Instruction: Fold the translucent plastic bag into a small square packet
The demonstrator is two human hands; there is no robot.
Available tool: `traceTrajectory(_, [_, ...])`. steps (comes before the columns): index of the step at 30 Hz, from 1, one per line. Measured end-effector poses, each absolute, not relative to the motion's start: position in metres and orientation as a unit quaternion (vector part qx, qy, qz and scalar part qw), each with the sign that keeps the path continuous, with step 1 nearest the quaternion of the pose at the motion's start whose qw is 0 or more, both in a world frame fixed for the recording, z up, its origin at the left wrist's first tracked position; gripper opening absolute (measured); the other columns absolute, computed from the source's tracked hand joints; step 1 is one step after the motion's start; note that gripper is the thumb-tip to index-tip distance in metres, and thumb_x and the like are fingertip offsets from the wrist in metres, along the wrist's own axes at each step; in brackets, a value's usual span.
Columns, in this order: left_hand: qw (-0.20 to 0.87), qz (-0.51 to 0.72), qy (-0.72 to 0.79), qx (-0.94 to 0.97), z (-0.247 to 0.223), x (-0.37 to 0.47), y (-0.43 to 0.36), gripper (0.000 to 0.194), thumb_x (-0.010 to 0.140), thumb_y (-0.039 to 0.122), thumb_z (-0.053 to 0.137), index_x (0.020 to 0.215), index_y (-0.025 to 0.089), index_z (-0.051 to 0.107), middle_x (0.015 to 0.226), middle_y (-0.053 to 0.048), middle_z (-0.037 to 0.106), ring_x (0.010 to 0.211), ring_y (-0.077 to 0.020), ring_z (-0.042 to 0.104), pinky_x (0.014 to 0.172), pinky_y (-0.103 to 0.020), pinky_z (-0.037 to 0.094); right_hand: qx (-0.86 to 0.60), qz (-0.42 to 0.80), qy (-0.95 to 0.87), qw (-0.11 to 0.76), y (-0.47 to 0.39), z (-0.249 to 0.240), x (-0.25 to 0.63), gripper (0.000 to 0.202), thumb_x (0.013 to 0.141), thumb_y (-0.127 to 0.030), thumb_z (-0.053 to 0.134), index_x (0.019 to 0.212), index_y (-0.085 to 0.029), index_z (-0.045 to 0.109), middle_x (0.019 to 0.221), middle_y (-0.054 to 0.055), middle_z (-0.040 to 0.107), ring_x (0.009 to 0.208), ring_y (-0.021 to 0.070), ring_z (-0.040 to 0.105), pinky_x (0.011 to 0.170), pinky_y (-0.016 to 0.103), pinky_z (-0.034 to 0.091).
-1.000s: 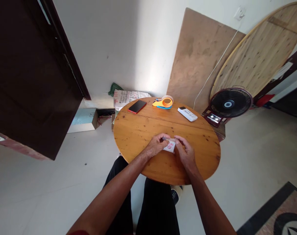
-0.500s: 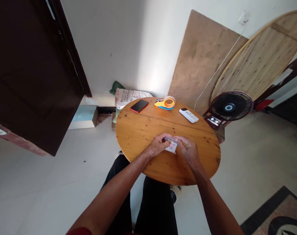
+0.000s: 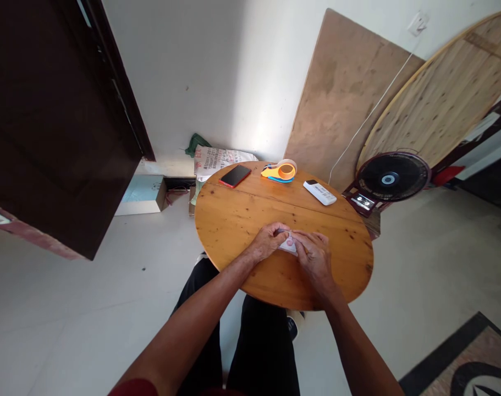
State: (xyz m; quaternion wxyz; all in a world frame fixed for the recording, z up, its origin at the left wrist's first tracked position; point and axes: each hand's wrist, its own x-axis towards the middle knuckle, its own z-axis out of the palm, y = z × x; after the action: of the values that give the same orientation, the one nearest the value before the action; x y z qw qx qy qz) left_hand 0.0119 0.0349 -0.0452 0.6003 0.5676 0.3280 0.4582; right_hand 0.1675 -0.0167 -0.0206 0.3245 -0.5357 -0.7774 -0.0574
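Over the near half of the round wooden table point(image 3: 234, 220), a small flat white packet with a reddish print point(image 3: 290, 247) sits between my two hands. My left hand point(image 3: 268, 242) grips its left side, thumb on top and fingers curled round the far edge. From the other side, my right hand point(image 3: 316, 257) pinches its upper right part with thumb and fingers. Much of the packet is covered by the fingers, and what is inside cannot be made out.
Along the table's far side lie a red-edged phone point(image 3: 235, 176), an orange tape dispenser point(image 3: 280, 171) and a white remote control point(image 3: 319, 192). A black fan point(image 3: 388, 179) stands at the right, near a leaning board point(image 3: 341, 82). A dark door point(image 3: 56, 121) is at left.
My right hand has shifted left over the packet, its thumb and fingers now covering more of the printed face. My left hand keeps its hold. The view has tilted slightly.
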Motion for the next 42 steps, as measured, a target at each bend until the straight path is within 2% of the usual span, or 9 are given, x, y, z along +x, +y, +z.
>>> traceTrajectory(7, [0.512, 0.488, 0.365, 0.606, -0.047, 0.017, 0.037, 0.02, 0.082, 0.025, 0.055, 0.092, 0.012, 0.067, 0.085, -0.005, 0.067, 0.079, -0.0151, 0.059, 0.076, -0.025, 0.046, -0.527, -0.094, -0.795, 0.284, -0.013, -0.021, 0.171, 0.028, 0.091, -0.026, 0.046, 0.109, -0.026, 0.068, 0.117, 0.005, 0.067, 0.103, 0.0226, 0.06, 0.094, 0.041, 0.034])
traceTrajectory(10, [0.487, 0.486, 0.39, 0.612, -0.048, 0.02, 0.038, 0.023, 0.084, 0.025, 0.053, 0.097, 0.012, 0.067, 0.089, -0.006, 0.068, 0.083, -0.0165, 0.06, 0.079, -0.027, 0.048, -0.52, -0.107, -0.803, 0.272, -0.013, -0.022, 0.173, 0.029, 0.091, -0.03, 0.049, 0.114, -0.026, 0.066, 0.124, 0.007, 0.063, 0.11, 0.0235, 0.057, 0.095, 0.041, 0.035])
traceTrajectory(15, [0.495, 0.483, 0.408, 0.595, -0.051, 0.02, 0.039, 0.029, 0.085, 0.025, 0.052, 0.107, 0.01, 0.064, 0.103, -0.01, 0.068, 0.093, -0.0183, 0.062, 0.086, -0.03, 0.049, -0.52, -0.175, -0.796, 0.256, -0.016, -0.026, 0.173, 0.029, 0.091, -0.032, 0.052, 0.115, -0.025, 0.066, 0.133, 0.012, 0.055, 0.112, 0.0258, 0.054, 0.092, 0.042, 0.038])
traceTrajectory(23, [0.523, 0.497, 0.389, 0.573, -0.056, 0.02, 0.039, 0.035, 0.08, 0.013, 0.052, 0.114, 0.012, 0.059, 0.111, -0.009, 0.066, 0.097, -0.0164, 0.061, 0.089, -0.029, 0.049, -0.527, -0.206, -0.781, 0.264, -0.012, -0.031, 0.169, 0.024, 0.091, -0.032, 0.052, 0.108, -0.024, 0.068, 0.13, 0.011, 0.057, 0.114, 0.0258, 0.052, 0.09, 0.04, 0.039])
traceTrajectory(30, [0.482, 0.503, 0.378, 0.61, -0.051, 0.019, 0.034, 0.03, 0.084, 0.016, 0.05, 0.112, 0.013, 0.059, 0.104, -0.008, 0.065, 0.091, -0.0154, 0.061, 0.085, -0.029, 0.05, -0.537, -0.157, -0.779, 0.284, -0.01, -0.032, 0.168, 0.025, 0.092, -0.032, 0.051, 0.109, -0.022, 0.067, 0.124, 0.011, 0.059, 0.115, 0.0247, 0.051, 0.091, 0.039, 0.039])
traceTrajectory(36, [0.381, 0.517, 0.362, 0.676, -0.054, 0.017, 0.034, 0.022, 0.086, 0.015, 0.047, 0.098, 0.017, 0.066, 0.1, -0.006, 0.066, 0.099, -0.0163, 0.059, 0.095, -0.032, 0.045, -0.533, -0.165, -0.776, 0.294, -0.012, -0.035, 0.168, 0.025, 0.092, -0.032, 0.051, 0.109, -0.023, 0.067, 0.128, 0.011, 0.058, 0.113, 0.0249, 0.053, 0.091, 0.039, 0.04])
traceTrajectory(42, [0.348, 0.524, 0.35, 0.694, -0.057, 0.019, 0.037, 0.022, 0.086, 0.014, 0.048, 0.093, 0.017, 0.069, 0.096, -0.006, 0.066, 0.096, -0.0159, 0.059, 0.093, -0.031, 0.047, -0.535, -0.145, -0.774, 0.306, -0.012, -0.036, 0.167, 0.023, 0.092, -0.031, 0.05, 0.107, -0.024, 0.067, 0.128, 0.01, 0.057, 0.114, 0.0247, 0.053, 0.091, 0.039, 0.039])
